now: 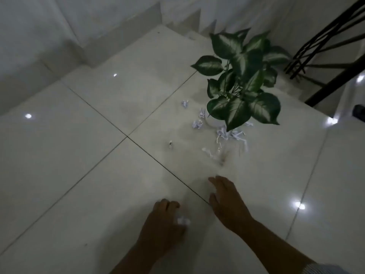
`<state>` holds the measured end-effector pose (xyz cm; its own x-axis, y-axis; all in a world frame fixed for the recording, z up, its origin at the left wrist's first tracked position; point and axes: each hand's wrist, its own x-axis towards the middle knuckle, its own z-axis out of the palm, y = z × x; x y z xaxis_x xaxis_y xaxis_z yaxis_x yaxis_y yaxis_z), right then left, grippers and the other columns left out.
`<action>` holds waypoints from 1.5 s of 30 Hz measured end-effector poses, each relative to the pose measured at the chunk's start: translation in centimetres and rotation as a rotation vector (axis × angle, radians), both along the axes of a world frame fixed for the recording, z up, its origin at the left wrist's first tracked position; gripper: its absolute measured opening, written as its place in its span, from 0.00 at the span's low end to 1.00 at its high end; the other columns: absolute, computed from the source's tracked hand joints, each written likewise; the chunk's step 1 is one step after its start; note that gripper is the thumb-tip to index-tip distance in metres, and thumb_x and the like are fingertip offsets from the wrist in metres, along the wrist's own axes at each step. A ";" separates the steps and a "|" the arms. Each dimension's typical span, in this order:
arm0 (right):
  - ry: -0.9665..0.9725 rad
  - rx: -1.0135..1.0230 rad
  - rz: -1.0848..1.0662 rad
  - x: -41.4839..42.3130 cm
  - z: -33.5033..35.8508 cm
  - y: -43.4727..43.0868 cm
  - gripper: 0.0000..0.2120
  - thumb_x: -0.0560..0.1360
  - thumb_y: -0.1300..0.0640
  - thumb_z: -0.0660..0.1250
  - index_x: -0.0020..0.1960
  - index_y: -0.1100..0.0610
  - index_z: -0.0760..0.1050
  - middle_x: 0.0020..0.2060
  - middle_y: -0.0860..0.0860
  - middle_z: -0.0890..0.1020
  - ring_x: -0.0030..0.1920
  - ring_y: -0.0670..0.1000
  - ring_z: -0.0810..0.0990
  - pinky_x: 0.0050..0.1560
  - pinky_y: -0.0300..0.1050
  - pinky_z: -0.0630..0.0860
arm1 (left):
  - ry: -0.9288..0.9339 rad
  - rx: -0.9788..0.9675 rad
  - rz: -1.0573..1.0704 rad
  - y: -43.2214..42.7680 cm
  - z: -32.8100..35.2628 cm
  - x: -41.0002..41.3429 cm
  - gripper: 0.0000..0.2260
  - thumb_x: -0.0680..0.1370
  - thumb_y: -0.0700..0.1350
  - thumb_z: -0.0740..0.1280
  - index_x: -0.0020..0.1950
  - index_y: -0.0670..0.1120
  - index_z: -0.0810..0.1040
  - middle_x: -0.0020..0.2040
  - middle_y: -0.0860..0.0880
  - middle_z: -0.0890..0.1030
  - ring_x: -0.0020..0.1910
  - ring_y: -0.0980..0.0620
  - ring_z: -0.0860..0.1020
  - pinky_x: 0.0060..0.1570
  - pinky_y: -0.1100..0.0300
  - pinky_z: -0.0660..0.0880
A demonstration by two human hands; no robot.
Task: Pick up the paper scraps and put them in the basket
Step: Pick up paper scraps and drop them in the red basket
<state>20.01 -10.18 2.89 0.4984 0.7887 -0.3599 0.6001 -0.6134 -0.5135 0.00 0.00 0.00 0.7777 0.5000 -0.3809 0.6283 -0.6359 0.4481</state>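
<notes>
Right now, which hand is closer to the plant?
The right hand. It reaches open over the floor, just below the potted plant and the shredded paper pile. The left hand hangs farther back, closed around a paper scrap.

Left hand (164,220) is gripping what looks like a crumpled white paper scrap (183,221); right hand (227,202) is hovering spread over glossy white floor tiles (79,155).

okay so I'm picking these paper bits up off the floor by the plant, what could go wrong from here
1. The shredded strips lie right against the plant; reaching under its leaves could knock it over.
2. Your left hand already holds a crumpled scrap; grabbing more with it may drop that one.
3. The light is dim and the tiles are pale, so small pieces like the tiny scrap are easily missed. No basket is in view.
</notes>
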 end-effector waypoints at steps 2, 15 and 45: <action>-0.181 0.068 -0.030 1.0 -2.3 0.6 0.24 0.75 0.49 0.55 0.70 0.52 0.67 0.67 0.55 0.71 0.67 0.54 0.68 0.67 0.50 0.68 | -0.121 0.116 -0.037 0.1 -1.6 0.7 0.19 0.75 0.65 0.58 0.55 0.53 0.75 0.52 0.53 0.75 0.51 0.51 0.72 0.48 0.56 0.72; -0.373 0.086 0.001 6.5 -4.2 3.2 0.24 0.75 0.48 0.60 0.68 0.54 0.67 0.65 0.58 0.71 0.63 0.60 0.70 0.61 0.55 0.70 | -0.282 0.191 -0.125 2.2 -3.8 1.5 0.07 0.77 0.52 0.59 0.41 0.53 0.66 0.38 0.54 0.73 0.38 0.57 0.66 0.40 0.61 0.62; 0.044 0.095 0.429 -1.5 -3.6 1.9 0.09 0.80 0.51 0.56 0.44 0.54 0.62 0.34 0.52 0.75 0.35 0.54 0.74 0.35 0.48 0.68 | -0.308 0.439 -0.327 4.1 -4.5 -0.4 0.15 0.82 0.54 0.51 0.43 0.49 0.69 0.39 0.50 0.76 0.40 0.52 0.70 0.47 0.59 0.64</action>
<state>18.50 -8.30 -0.70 0.1042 0.9515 -0.2896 0.7665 -0.2624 -0.5862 -0.39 4.08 -4.50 0.9582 0.2772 0.0715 0.2543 -0.9390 0.2314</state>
